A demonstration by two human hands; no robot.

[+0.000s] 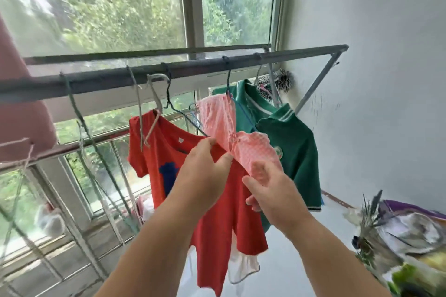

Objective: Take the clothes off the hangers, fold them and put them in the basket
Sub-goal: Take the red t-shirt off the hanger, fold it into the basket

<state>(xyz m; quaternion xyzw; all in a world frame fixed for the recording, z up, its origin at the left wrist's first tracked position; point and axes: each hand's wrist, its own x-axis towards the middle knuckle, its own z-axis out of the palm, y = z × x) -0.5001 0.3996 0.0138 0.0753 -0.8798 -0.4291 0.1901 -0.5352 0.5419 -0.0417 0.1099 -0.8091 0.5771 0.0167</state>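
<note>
Three garments hang in a row from the rail [193, 69] by the window: a red T-shirt [217, 224], a pink checked garment [218, 116] and a green polo shirt [289, 140], the pink one overlapping both of its neighbours. Both arms are raised to the pink piece, which hangs on a thin blue hanger [241, 111] hooked over the rail. The right hand [275, 193] grasps its lower part, fingers curled round a fold of the cloth. The left hand [205, 173] pinches between thumb and fingertips at the pink garment's left edge, though the red shirt's shoulder lies so close behind that which cloth it has is not quite certain. The step in hand looks like the first one for this piece: getting it off its hanger. No folding has begun, and no basket shows in this view; the blurred clutter at lower right cannot be read as one. The next move probably calls for slipping the cloth free of the wire's ends without dragging the hanger along the rail, or lifting the hook clear. The tangle of neighbouring hangers and the overlapping red shoulder could snag if the pull goes sideways.
</note>
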